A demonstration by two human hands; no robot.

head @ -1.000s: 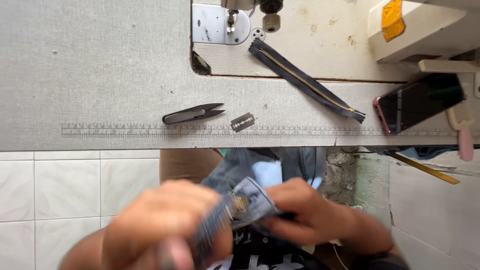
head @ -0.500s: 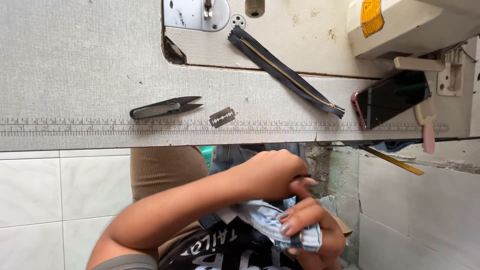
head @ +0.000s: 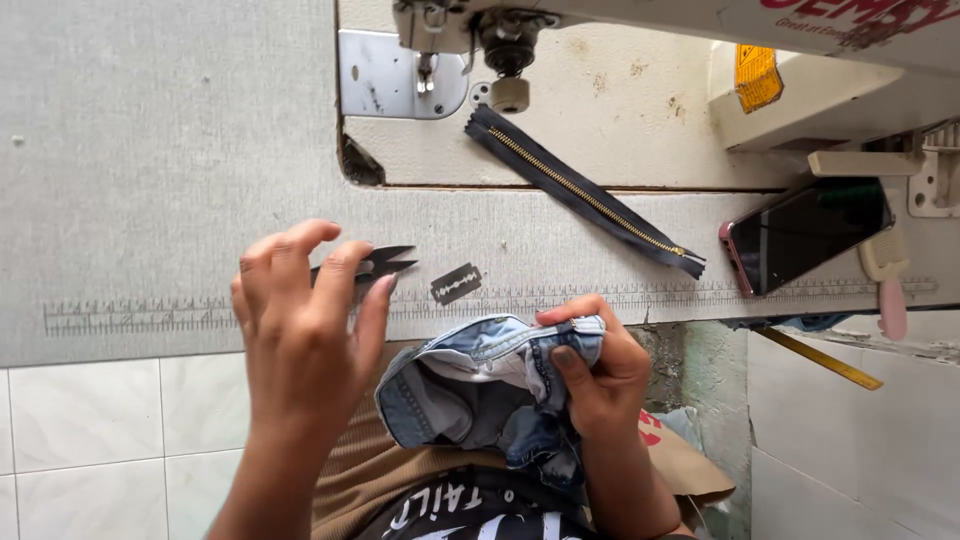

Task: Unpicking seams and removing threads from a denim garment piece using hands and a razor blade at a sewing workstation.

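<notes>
My left hand (head: 305,310) hovers spread over the thread snips (head: 385,265) on the desk (head: 150,150), just left of the razor blade (head: 456,284); my right hand (head: 600,375) pinches bunched denim (head: 480,385).

A dark-screened pink-edged phone (head: 808,235) lies right on the table; an orange label (head: 756,77) sticks on the sewing machine (head: 850,70).

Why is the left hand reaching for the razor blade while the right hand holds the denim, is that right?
Not quite. In the head view the left hand is over the snips, not the razor blade, which lies apart. The right hand does hold the denim.
</notes>
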